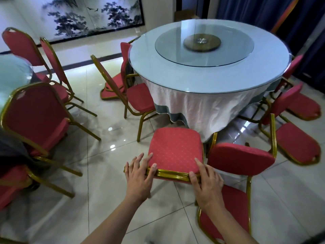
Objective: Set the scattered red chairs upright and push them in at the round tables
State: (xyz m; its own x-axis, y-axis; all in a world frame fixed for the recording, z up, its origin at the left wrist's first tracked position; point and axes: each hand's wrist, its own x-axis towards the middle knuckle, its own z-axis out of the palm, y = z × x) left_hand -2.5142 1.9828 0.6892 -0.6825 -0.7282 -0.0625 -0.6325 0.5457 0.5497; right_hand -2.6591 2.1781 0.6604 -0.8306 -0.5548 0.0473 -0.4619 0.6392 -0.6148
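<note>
A red padded chair point(175, 148) with a gold frame stands right in front of me, facing the round table point(158, 67) with its white cloth. My left hand point(139, 176) lies on the chair's near left corner, fingers spread and straight, thumb across the gold rail. My right hand point(205, 182) rests on the near right corner, index finger on the red padding and thumb on the rail. Touching this chair's right side, another red chair point(241, 159) lies tipped on the floor. Two more tipped chairs point(297, 143) lie by the table's right side.
An upright chair point(139, 97) stands at the table's left, with a tipped chair point(112, 85) behind it. Several upright chairs point(35, 117) crowd a second glass-topped table point(12, 73) at far left. Glossy tiled floor point(109, 155) lies open between the groups. Dark curtains point(263, 11) hang behind.
</note>
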